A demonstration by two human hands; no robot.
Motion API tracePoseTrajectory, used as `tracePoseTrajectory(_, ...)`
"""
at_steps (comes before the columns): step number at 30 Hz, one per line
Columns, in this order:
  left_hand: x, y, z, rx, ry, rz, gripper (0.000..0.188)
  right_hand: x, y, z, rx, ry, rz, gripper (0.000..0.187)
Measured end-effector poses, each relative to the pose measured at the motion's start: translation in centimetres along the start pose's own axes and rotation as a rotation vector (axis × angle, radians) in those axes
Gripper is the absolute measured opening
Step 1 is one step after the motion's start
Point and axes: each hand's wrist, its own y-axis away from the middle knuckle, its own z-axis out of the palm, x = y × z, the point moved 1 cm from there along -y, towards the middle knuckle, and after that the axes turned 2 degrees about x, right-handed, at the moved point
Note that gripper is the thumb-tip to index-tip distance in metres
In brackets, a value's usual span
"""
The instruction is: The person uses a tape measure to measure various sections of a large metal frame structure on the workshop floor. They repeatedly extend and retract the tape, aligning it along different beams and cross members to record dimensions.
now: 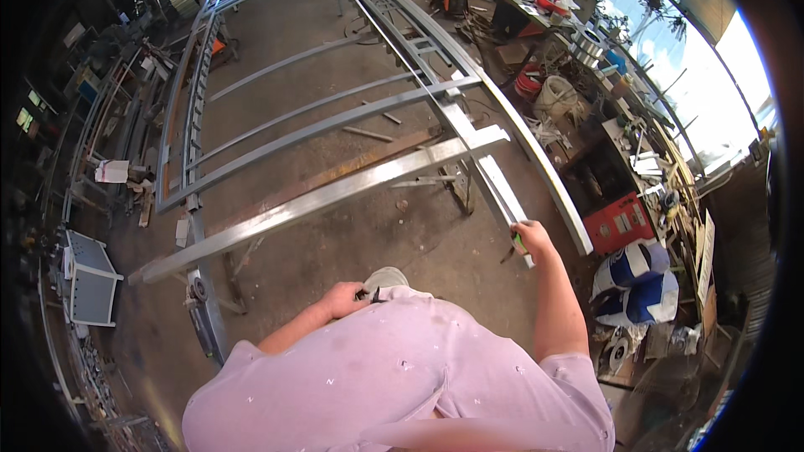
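Observation:
My right hand (538, 239) is closed around a small green-and-dark tool (517, 243), whose kind I cannot make out. It is at the near end of a bright metal rail (496, 186). Near my waist, my left hand (342, 300) is closed by a small dark object (365, 295), mostly hidden by the fingers and my shirt. In front of me a long, shiny square metal tube (335, 199) lies crosswise over the rails. Beyond it a large grey welded steel frame (335, 123) with several crossbars stretches away.
To the right stand a red-fronted cabinet (618, 222), a blue-and-white sack (636, 285) and a cluttered bench with a red basin (551, 3). An orange machine (456, 0) sits at the far right. On the left are a grey metal box (90, 280) and piled metal stock.

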Motion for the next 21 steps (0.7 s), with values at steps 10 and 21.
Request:
tracePoseTrajectory(10,4.0,-12.0,-6.6,0.192,0.117,0.020,0.042,-18.5,-14.5,0.7,0.054,0.009,-0.182,0.033)
tracePoseTrajectory(21,3.9,-21.8,-12.5,0.324,0.141,-0.073,0.031,-21.4,-25.9,0.5,0.078,0.042,-0.207,0.031)
